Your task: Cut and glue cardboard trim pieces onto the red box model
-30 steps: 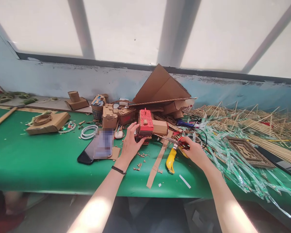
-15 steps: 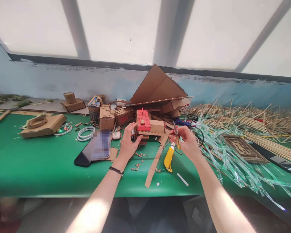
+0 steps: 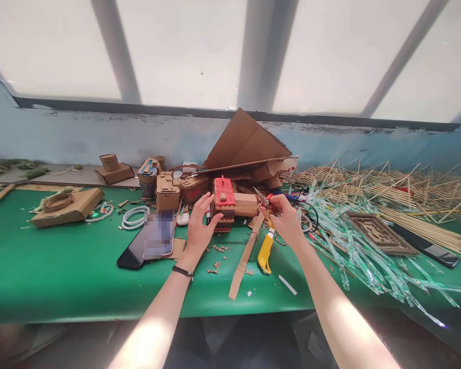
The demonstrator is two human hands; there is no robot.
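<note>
A small cardboard model house (image 3: 223, 212) with a red patterned roof (image 3: 224, 192) and a long plain cardboard section (image 3: 246, 204) stands before me. At its left side is my left hand (image 3: 200, 225), with fingers and thumb spread; the thumb tip is near its front corner, and contact is unclear. My right hand (image 3: 286, 221) is closed on red-handled scissors (image 3: 262, 198), their blades pointing up and left near the model's right end. A thin yellowish piece below the scissors is partly hidden by the fingers. A yellow-handled knife (image 3: 266, 252) lies beside a cardboard strip (image 3: 246, 259).
On the green table (image 3: 80, 277), two phones (image 3: 132, 248) and a coiled white cable (image 3: 134, 218) lie left. Cardboard models (image 3: 168, 192) and sheets (image 3: 246, 141) stand behind. Shiny strips (image 3: 353, 256), bamboo sticks (image 3: 434, 230) and a framed cardboard piece (image 3: 382, 233) crowd the right.
My right hand has shifted left and slightly up, bringing the scissors closer to the model's right end, blades now tilted left. The model has turned slightly. The camera view has shifted slightly.
</note>
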